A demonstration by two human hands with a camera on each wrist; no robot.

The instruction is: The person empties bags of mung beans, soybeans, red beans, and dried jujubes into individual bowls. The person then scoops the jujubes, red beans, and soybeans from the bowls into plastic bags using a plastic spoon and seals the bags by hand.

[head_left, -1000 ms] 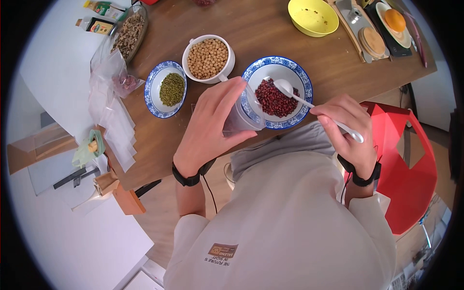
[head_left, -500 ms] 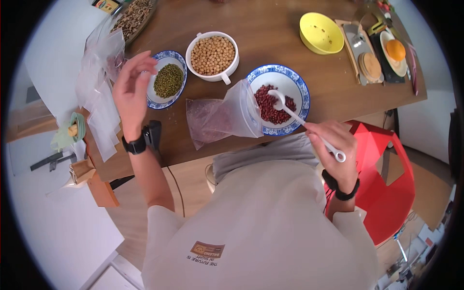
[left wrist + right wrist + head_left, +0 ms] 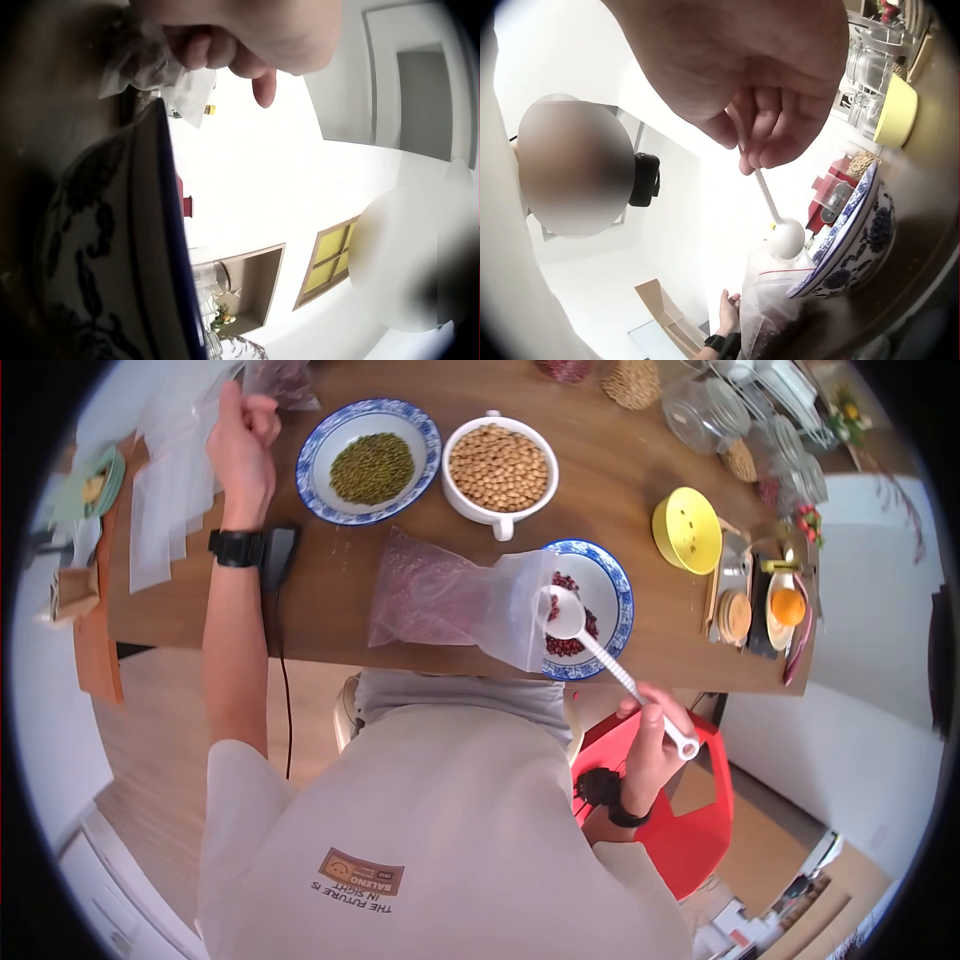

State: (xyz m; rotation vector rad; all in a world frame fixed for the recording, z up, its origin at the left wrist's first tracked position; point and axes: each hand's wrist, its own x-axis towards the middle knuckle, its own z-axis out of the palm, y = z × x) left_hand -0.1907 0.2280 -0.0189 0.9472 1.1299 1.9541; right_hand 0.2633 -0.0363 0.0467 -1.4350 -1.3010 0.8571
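Note:
My right hand [image 3: 655,735] grips a white spoon [image 3: 613,662] by its handle. The bowl of the spoon is at the mouth of a clear plastic bag [image 3: 435,600] holding reddish contents, whose mouth overlaps a blue-and-white bowl [image 3: 618,575] with dark red beans. My left hand [image 3: 243,450], fingers loosely curled, is raised beside the plastic bags [image 3: 165,490] on the left, with nothing visible in it. In the left wrist view the left hand [image 3: 247,37] is above a patterned bowl [image 3: 112,247]; in the right wrist view the right hand [image 3: 757,82] pinches the spoon [image 3: 787,238].
A bowl of green beans [image 3: 370,467] and a white two-handled pot of chickpeas [image 3: 498,468] stand behind the bag. To the right are a yellow bowl [image 3: 687,530] and a plate with an orange fruit [image 3: 787,607]. Glass jars [image 3: 705,415] are at the back right; a red chair [image 3: 690,840] is below.
My left hand let go of the bag and moved left, past the green beans. The bag lies on the table at the bean bowl; the spoon has shifted from the beans to the bag's mouth.

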